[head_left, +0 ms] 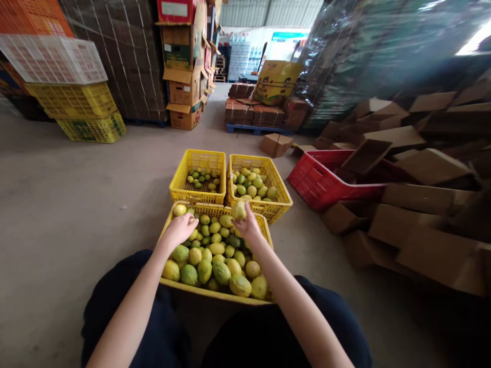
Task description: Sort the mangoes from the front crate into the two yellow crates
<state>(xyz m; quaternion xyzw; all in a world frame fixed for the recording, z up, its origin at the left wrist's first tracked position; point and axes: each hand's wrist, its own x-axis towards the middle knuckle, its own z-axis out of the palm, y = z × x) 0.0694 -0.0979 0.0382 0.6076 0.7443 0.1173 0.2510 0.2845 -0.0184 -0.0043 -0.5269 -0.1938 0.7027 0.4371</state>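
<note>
A yellow crate [215,295] full of lemons [217,248], from green to yellow, stands between my knees. My right hand [248,226] grips a pale yellow lemon [239,210] and holds it up over the crate's far right part. Over the far left part, my left hand [181,227] has its fingers curled together; whatever they may hold is hidden. Just beyond its knuckles a yellow lemon [179,209] shows near the crate's corner, and I cannot tell whether the hand touches it.
Directly beyond stand two more yellow crates, the left one [176,191] with some small green lemons, the right one [282,197] with larger ones. A red crate [318,186] and heaped cardboard boxes [425,214] lie to the right. Stacked crates [76,99] stand at left.
</note>
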